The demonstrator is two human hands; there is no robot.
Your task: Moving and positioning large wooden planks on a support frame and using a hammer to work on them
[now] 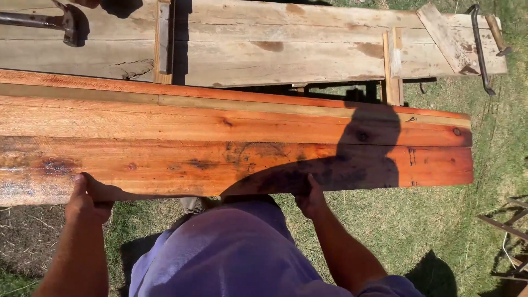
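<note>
- The red plank (pixel 236 168) lies flat and lengthwise across the view, nearest the person, its near edge jutting over the grass (pixel 418 231), which leaves that edge free to be taken from below.
- The left hand (pixel 88 201) clasps that near edge toward the plank's left end, thumb on top, fingers hidden beneath; the grip is clenched on the wood.
- The right hand (pixel 311 198) grasps the same edge nearer the middle, thumb up on the face, fingers under. The wide spacing of the two hands looks suited to keeping a long board level.
- So the plank sits just beyond both hands, with most of its width and its right end reaching past them.
- Touching its far side lies a second red board (pixel 231 118), parallel, with a thin pale strip (pixel 275 105) along its far edge.
- Beyond these, grey weathered boards (pixel 264 47) form the surface; a hammer (pixel 66 22) rests at top left, a pry bar (pixel 479 49) at top right.
</note>
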